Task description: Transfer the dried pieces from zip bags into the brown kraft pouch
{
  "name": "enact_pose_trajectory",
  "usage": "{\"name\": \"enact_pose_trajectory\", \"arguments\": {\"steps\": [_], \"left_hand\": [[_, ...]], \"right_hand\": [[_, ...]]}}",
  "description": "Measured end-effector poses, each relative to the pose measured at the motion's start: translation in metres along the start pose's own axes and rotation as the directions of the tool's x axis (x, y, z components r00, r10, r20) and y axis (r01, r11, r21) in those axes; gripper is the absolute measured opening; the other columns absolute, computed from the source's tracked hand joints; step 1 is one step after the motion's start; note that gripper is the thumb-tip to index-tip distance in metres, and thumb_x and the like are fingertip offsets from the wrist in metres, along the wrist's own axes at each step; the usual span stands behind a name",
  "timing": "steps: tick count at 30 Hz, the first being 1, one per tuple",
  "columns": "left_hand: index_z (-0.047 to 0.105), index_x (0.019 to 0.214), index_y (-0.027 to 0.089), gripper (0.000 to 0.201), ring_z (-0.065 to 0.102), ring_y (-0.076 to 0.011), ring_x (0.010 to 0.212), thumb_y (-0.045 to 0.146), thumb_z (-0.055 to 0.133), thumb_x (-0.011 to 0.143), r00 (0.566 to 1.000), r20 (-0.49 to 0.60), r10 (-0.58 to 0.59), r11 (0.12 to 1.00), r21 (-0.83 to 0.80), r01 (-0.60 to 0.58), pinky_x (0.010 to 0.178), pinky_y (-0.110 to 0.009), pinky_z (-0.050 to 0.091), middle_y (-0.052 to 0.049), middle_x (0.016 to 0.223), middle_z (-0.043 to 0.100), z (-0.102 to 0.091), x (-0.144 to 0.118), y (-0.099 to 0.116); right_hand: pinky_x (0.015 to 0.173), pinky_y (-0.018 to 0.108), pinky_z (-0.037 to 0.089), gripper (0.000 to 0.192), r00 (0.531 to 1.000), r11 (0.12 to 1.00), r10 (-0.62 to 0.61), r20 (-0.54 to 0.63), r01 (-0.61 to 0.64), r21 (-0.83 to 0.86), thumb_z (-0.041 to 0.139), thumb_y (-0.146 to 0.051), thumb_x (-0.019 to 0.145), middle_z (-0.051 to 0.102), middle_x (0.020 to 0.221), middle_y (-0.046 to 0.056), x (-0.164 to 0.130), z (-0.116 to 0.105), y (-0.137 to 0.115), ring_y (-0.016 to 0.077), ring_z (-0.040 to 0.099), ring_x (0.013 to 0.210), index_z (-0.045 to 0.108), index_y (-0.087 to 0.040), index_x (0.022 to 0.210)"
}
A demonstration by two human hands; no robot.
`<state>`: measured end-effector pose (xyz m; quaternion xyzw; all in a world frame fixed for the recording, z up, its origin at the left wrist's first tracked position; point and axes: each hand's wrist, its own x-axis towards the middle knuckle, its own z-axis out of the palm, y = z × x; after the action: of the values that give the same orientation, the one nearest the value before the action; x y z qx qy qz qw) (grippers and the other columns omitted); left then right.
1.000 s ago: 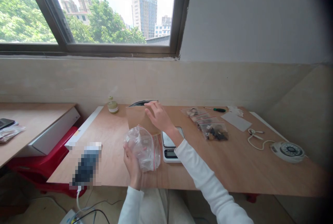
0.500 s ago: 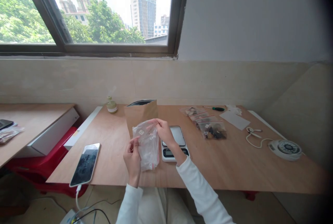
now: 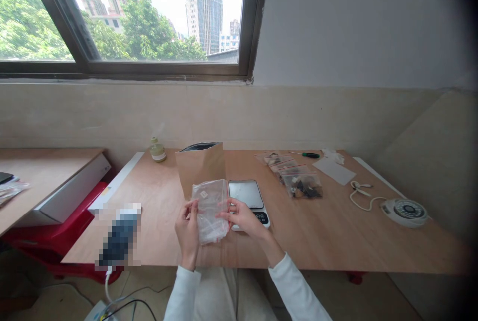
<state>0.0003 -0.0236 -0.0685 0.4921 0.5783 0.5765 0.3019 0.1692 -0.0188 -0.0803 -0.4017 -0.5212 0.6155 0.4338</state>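
Observation:
Between my hands is a clear plastic zip bag (image 3: 209,214) with a small white mark near its top and bits of red along its edge. My left hand (image 3: 187,229) pinches the bag's left edge between thumb and fingers. On the other side, my right hand (image 3: 242,217) is closed on the right edge. Just behind the bag stands a brown kraft pouch (image 3: 199,164), its top open. A white kitchen scale (image 3: 245,194) with a metallic plate lies to the right, partly covered by my right hand.
Several filled zip bags (image 3: 302,184) lie right of the scale, near a green-handled screwdriver (image 3: 309,155) and a white sheet (image 3: 334,170). A round white device (image 3: 406,211) with a cable sits far right. At left are a blurred phone (image 3: 119,236) and a small bottle (image 3: 158,151).
My right hand has moved down from the bag's top corner to its right edge. The bag now hangs flatter and slightly lower. My left hand keeps its hold.

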Motion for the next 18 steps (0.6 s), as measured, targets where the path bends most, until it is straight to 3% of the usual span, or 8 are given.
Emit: {"name": "enact_pose_trajectory", "arguments": {"steps": [2,4,5,6,7,11,14,18], "left_hand": [[0.064,0.089,0.017,0.041,0.061,-0.0198,0.076,0.054,0.05,0.082,1.0,0.024,0.0,1.0,0.029,-0.001,0.072,-0.029,0.046,-0.004,0.077,0.065,0.003,0.001,-0.007],[0.061,0.088,0.017,0.042,0.062,-0.0211,0.079,0.056,0.045,0.084,1.0,0.025,-0.007,0.996,0.094,0.005,0.073,-0.031,0.046,-0.005,0.08,0.066,0.004,0.003,-0.017],[0.06,0.088,0.018,0.043,0.062,-0.0216,0.079,0.057,0.043,0.085,0.999,0.024,-0.022,0.99,0.143,0.018,0.073,-0.031,0.046,-0.005,0.08,0.066,0.004,0.004,-0.024],[0.059,0.089,0.018,0.045,0.063,-0.0223,0.078,0.058,0.04,0.085,0.999,0.025,-0.045,0.979,0.198,0.04,0.072,-0.032,0.047,-0.006,0.08,0.066,0.004,0.006,-0.031],[0.058,0.09,0.018,0.046,0.063,-0.023,0.077,0.059,0.038,0.086,0.997,0.029,-0.076,0.966,0.25,0.066,0.07,-0.033,0.047,-0.006,0.08,0.066,0.003,0.007,-0.037],[0.054,0.099,0.015,0.047,0.064,-0.0272,0.079,0.057,0.038,0.086,0.992,0.029,-0.119,0.933,0.346,0.102,0.068,-0.038,0.048,-0.012,0.088,0.065,0.003,0.009,-0.056],[0.051,0.112,0.01,0.052,0.057,-0.0315,0.104,0.053,0.043,0.085,0.998,-0.003,-0.068,0.918,0.391,0.063,0.084,-0.044,0.045,-0.02,0.109,0.058,0.007,0.004,-0.056],[0.045,0.129,0.011,0.055,0.045,-0.0346,0.118,0.047,0.044,0.088,0.99,-0.058,0.132,0.796,0.601,-0.071,0.095,-0.052,0.037,-0.023,0.13,0.042,0.015,-0.006,-0.04]], "right_hand": [[0.051,0.029,0.052,0.044,0.999,0.997,-0.004,-0.048,0.0,-0.077,0.066,-0.045,0.075,0.067,0.085,0.004,0.0,-0.023,0.004,0.0147,0.062,0.055,0.054,-0.019,0.108],[0.056,0.032,0.053,0.039,0.964,0.963,-0.094,-0.247,0.025,-0.27,0.055,-0.045,0.083,0.067,0.094,0.007,0.002,-0.058,0.006,0.0172,0.065,0.065,0.054,-0.019,0.111],[0.062,0.032,0.053,0.033,0.895,0.897,-0.2,-0.399,0.003,-0.442,0.051,-0.042,0.085,0.066,0.098,0.008,0.003,-0.079,0.006,0.0187,0.065,0.075,0.057,-0.019,0.108],[0.07,0.032,0.053,0.029,0.769,0.793,-0.319,-0.554,-0.103,-0.6,0.05,-0.039,0.085,0.065,0.101,0.009,0.004,-0.101,0.007,0.02,0.064,0.085,0.059,-0.019,0.104],[0.08,0.037,0.05,0.028,0.681,0.756,-0.364,-0.636,-0.182,-0.628,0.05,-0.034,0.084,0.063,0.108,0.012,0.005,-0.123,0.007,0.0234,0.06,0.097,0.058,-0.017,0.104],[0.086,0.047,0.039,0.037,0.465,0.684,-0.418,-0.781,-0.404,-0.607,0.053,-0.027,0.08,0.049,0.119,0.029,0.0,-0.19,0.017,0.0361,0.046,0.112,0.052,-0.005,0.11],[0.085,0.045,0.036,0.04,0.4,0.627,-0.443,-0.802,-0.501,-0.596,0.055,-0.026,0.078,0.047,0.117,0.032,-0.009,-0.208,0.032,0.0375,0.044,0.109,0.051,-0.001,0.11],[0.088,0.042,0.033,0.035,0.397,0.558,-0.489,-0.777,-0.542,-0.628,0.051,-0.021,0.078,0.053,0.114,0.026,-0.02,-0.212,0.048,0.0333,0.045,0.107,0.054,-0.005,0.109]]}}
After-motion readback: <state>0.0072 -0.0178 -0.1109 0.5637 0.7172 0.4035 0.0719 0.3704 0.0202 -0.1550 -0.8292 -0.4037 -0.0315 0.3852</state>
